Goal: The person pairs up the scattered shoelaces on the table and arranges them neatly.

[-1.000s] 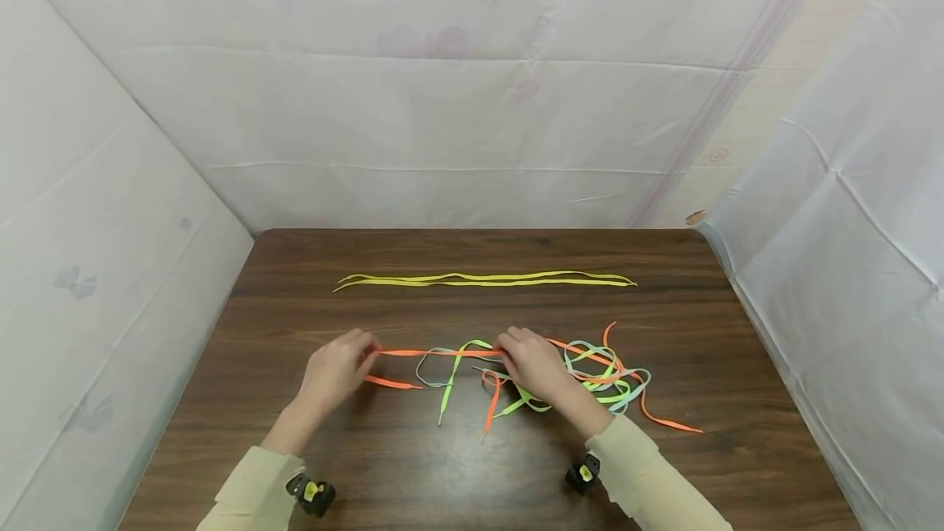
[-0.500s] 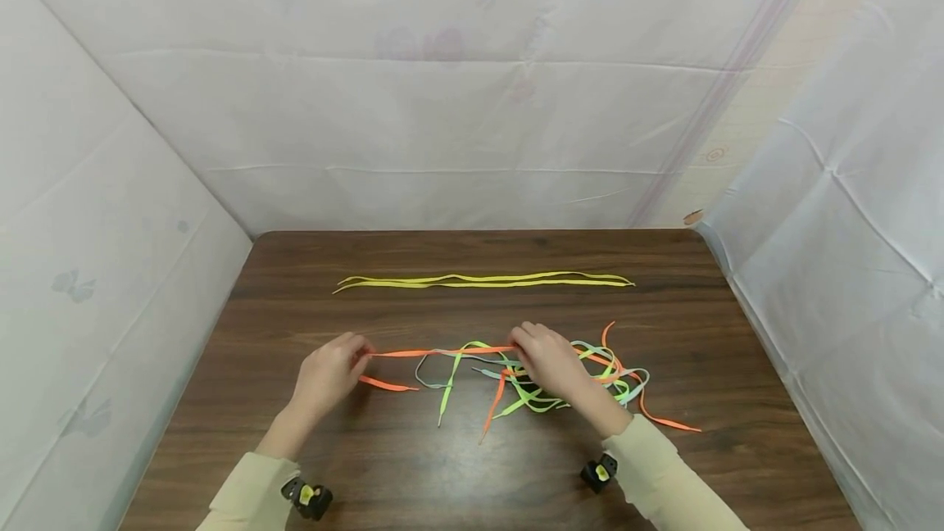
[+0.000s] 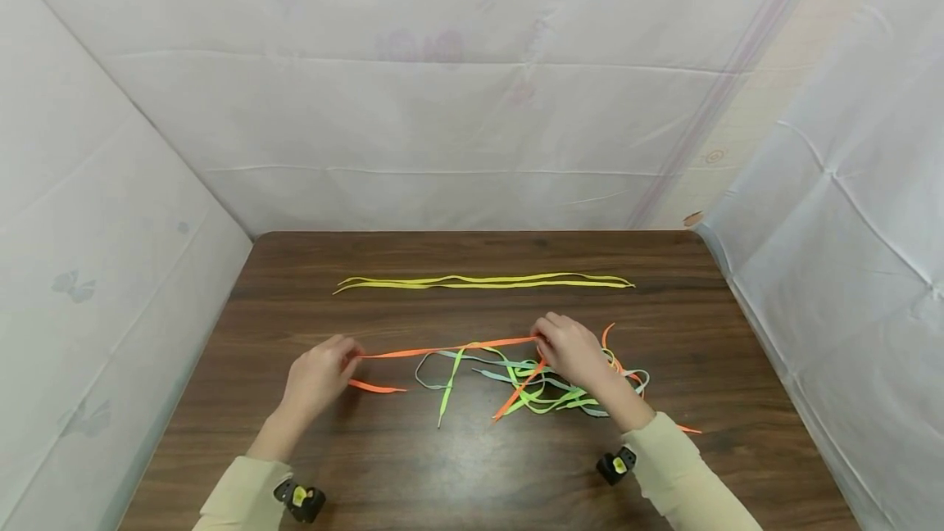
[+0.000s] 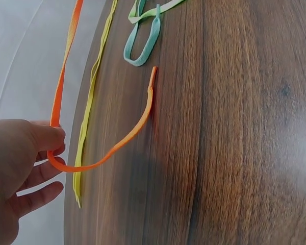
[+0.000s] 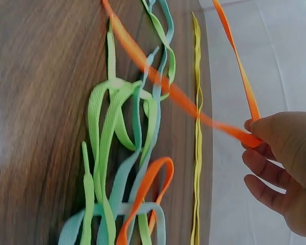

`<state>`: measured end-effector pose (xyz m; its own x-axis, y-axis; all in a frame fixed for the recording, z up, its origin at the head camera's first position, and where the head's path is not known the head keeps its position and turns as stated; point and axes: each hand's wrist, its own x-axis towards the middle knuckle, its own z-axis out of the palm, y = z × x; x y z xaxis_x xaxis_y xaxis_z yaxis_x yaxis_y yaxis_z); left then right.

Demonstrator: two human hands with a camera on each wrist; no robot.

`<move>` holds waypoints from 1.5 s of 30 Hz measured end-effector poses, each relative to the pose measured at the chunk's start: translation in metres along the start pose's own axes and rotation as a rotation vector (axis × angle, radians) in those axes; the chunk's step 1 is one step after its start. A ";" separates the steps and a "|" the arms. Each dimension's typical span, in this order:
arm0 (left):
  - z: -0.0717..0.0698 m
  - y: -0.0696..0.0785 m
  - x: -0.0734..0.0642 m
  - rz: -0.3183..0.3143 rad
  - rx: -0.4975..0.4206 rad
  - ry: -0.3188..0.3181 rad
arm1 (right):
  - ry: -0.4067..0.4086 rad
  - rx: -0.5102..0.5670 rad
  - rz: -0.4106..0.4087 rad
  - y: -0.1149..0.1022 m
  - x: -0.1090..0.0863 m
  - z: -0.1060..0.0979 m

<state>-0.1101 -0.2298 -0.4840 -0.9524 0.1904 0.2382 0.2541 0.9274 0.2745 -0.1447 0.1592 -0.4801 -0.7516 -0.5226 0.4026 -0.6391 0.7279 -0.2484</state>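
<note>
An orange shoelace [image 3: 442, 348] is stretched between both hands in the head view. My left hand [image 3: 319, 371] pinches it between thumb and forefinger, and its loose end [image 4: 127, 138] curves down toward the table in the left wrist view. My right hand [image 3: 575, 353] pinches the same lace farther along, a tail of it slanting down from the fingers. Under and beside the right hand lies a loose tangle of green shoelaces [image 5: 107, 148] and pale blue shoelaces [image 5: 127, 171]. Another orange lace loop [image 5: 160, 166] runs through that tangle, partly hidden by the right hand and forearm in the head view.
Two yellow shoelace strands [image 3: 487, 280] lie straight, side by side, across the back of the brown wooden table [image 3: 295, 260]. White sheeting [image 3: 457, 121] walls in the back and both sides. Each sleeve cuff carries a black wrist camera [image 3: 615, 465].
My right hand has moved right and slightly away, drawing the orange lace out of the tangle and lengthening its taut span. My left hand has shifted slightly left, still pinching the lace.
</note>
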 end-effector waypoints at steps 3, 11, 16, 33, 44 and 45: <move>-0.001 -0.003 -0.001 -0.009 0.014 -0.006 | 0.012 -0.012 0.010 0.006 -0.002 -0.003; -0.003 -0.012 -0.003 -0.044 0.017 -0.016 | 0.019 -0.040 0.060 0.017 -0.008 -0.011; -0.005 -0.018 -0.003 -0.054 0.018 -0.020 | 0.011 -0.058 0.081 0.024 -0.014 -0.013; -0.007 -0.044 -0.001 -0.081 0.053 -0.025 | 0.001 -0.094 0.171 0.055 -0.033 -0.029; -0.008 -0.060 0.005 -0.062 0.063 0.023 | 0.009 -0.133 0.233 0.076 -0.043 -0.040; -0.008 -0.061 0.005 -0.060 0.064 0.027 | 0.015 -0.138 0.232 0.078 -0.044 -0.040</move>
<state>-0.1295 -0.2884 -0.4922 -0.9603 0.1264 0.2486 0.1850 0.9557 0.2288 -0.1552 0.2572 -0.4817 -0.8723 -0.3286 0.3621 -0.4208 0.8816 -0.2137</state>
